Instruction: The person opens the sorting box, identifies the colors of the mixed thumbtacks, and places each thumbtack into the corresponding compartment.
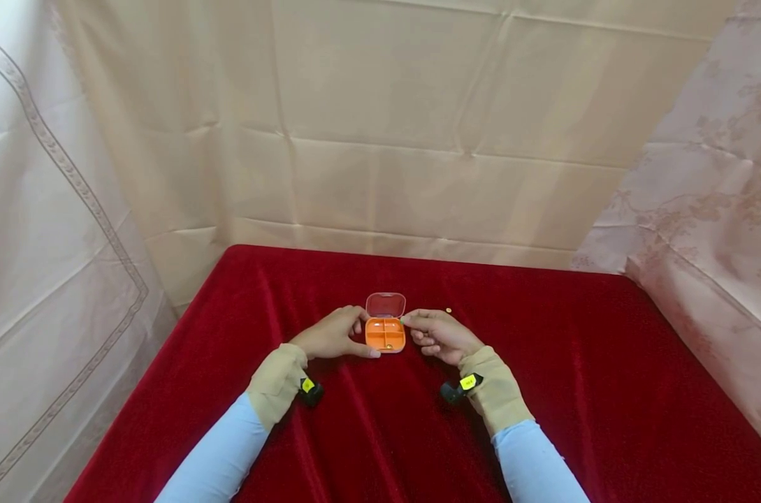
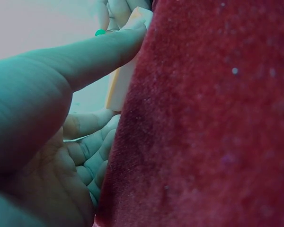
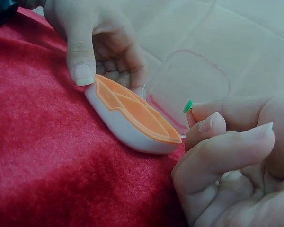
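Observation:
A small pill box with an orange four-part insert and white outer shell lies on the red cloth, its clear lid tipped back. My left hand grips the box from its left side, thumb at the near corner and fingers at the far side. Just off the box's right edge, my right hand pinches a green-headed thumbtack between thumb and index finger. The tack's head points toward the box. A small gold-coloured piece lies in the near right compartment.
Another small gold-coloured piece lies on the red cloth beyond my right hand. Beige curtains hang behind the table's far edge, with patterned cloth along the right.

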### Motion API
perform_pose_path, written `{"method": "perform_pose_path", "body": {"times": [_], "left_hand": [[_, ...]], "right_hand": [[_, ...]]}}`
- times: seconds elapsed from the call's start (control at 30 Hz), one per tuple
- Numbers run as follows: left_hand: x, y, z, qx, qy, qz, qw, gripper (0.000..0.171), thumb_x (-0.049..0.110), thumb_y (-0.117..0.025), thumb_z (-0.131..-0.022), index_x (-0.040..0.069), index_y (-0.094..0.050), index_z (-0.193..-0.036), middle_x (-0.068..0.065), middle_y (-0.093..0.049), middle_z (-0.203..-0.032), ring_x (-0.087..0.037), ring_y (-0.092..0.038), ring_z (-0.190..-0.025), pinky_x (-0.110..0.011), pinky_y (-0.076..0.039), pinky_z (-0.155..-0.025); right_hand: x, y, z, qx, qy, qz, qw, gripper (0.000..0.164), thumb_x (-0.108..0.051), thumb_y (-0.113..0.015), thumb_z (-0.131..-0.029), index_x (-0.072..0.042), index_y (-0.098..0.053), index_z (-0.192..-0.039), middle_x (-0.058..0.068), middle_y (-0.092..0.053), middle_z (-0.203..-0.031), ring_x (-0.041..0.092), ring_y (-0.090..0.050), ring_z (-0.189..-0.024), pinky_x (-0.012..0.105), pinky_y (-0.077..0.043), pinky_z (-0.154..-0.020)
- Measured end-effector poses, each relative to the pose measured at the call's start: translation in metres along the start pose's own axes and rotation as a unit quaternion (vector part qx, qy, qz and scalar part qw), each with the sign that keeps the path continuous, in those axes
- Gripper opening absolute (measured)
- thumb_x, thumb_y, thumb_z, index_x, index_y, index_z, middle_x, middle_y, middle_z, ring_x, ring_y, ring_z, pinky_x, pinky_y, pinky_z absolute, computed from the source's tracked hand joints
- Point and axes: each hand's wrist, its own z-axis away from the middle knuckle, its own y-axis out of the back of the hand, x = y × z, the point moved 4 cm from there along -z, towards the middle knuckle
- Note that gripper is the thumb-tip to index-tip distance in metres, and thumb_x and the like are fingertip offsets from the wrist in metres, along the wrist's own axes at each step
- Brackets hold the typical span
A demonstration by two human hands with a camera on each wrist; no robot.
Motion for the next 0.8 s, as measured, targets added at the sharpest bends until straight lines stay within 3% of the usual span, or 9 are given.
{"method": "perform_pose_path", "body": {"times": [0.43,0.8], "left_hand": [[-0.001,-0.002,-0.001,-0.002,-0.001,-0.006,1.0000,0.064,0.052,-0.080,-0.074,0.014,-0.055,-0.120,-0.002,-0.053,-0.095,-0.016,-0.048,-0.088,-0.029,-0.042,-0.073],[0.001,0.001,0.000,-0.001,-0.007,-0.016,0.9999,0.063,0.051,-0.080,-0.074,0.014,-0.055,-0.119,-0.002,-0.053,-0.095,-0.015,-0.048,-0.088,-0.028,-0.042,-0.074]], "right_hand": [[0.000,-0.005,0.000,0.040,0.020,0.060,0.997,0.019,-0.014,-0.060,-0.097,0.001,-0.058,-0.108,-0.002,-0.040,-0.067,0.004,-0.026,-0.048,0.016,-0.024,-0.040],[-0.001,-0.014,-0.001,0.076,0.048,0.138,0.986,0.020,-0.012,-0.062,-0.094,0.005,-0.060,-0.105,-0.001,-0.039,-0.065,0.006,-0.025,-0.046,0.020,-0.025,-0.042]]}}
